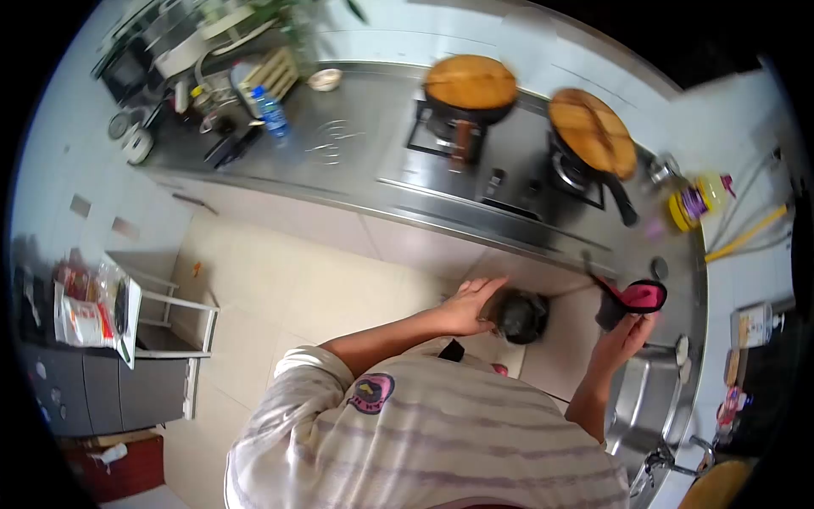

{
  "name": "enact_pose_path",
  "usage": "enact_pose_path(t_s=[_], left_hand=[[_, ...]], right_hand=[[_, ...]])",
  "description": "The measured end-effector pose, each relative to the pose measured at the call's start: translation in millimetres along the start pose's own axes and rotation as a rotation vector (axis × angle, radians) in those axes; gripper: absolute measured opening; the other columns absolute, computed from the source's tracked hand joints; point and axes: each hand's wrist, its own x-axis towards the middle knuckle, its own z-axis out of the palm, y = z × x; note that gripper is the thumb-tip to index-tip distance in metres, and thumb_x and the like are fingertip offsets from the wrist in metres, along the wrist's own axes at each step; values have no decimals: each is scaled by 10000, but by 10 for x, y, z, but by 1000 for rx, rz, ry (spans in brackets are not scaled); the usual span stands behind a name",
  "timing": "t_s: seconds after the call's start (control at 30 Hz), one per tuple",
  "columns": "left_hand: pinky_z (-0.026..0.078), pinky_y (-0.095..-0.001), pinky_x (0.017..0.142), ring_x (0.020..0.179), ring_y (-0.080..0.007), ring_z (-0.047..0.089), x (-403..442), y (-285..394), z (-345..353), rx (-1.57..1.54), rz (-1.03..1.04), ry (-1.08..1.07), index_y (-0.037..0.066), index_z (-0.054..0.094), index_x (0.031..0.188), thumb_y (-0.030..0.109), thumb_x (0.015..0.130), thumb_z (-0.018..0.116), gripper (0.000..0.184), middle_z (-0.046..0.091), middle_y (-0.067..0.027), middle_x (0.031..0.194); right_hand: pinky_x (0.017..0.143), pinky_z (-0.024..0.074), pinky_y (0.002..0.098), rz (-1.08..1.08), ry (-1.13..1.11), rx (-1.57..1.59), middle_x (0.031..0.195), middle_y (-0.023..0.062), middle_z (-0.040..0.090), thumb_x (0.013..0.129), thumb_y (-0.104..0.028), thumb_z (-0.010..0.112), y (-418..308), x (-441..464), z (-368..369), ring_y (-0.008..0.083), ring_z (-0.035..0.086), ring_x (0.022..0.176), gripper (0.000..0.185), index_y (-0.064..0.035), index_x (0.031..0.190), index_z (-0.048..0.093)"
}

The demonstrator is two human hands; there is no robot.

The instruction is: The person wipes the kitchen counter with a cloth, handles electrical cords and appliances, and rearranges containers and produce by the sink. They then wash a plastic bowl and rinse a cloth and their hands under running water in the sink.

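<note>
My right hand is at the counter's right end, its fingers on a dark container that has a pink cloth-like piece with a black rim at its top. What the container is I cannot make out. My left hand hangs in front of the cabinets with its fingers apart and nothing in them. Just right of it, lower down, is a dark round bin or bag, partly blurred.
Two pans with wooden lids sit on the stove, one handle pointing towards the front edge. A yellow bottle stands at the right wall, near the sink. A rack stands far left.
</note>
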Motion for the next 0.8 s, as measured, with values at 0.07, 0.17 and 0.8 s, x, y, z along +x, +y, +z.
enact_pose_path(t_s=[0.07,0.17,0.8], left_hand=[[273,-438,1073,1303,-418,270,-498,-245,-423,-69,-6,95,90,157,1459,215,728,717,929,303,-243,1411],[199,-407,1117,1384,-401,121,-1170,-464,-1142,-164,-91,296,53,-7,1468,232,704,777,1109,117,-274,1483],[422,-439,993,1157,-266,519,-3452,-2584,-4242,-1447,167,1021,189,296,1408,255,866,611,631,456,-73,1328]], right_hand=[[587,335,193,-9,52,283,832,-26,475,983,-141,410,-456,-262,675,50,413,703,158,-54,1086,492],[620,372,189,120,-248,595,911,-10,518,974,-107,411,-1143,-668,1562,50,460,767,229,-72,1195,460],[916,417,400,-445,-1301,872,1270,214,463,852,-104,553,-4182,-2070,6301,343,521,1117,332,8,1163,513]])
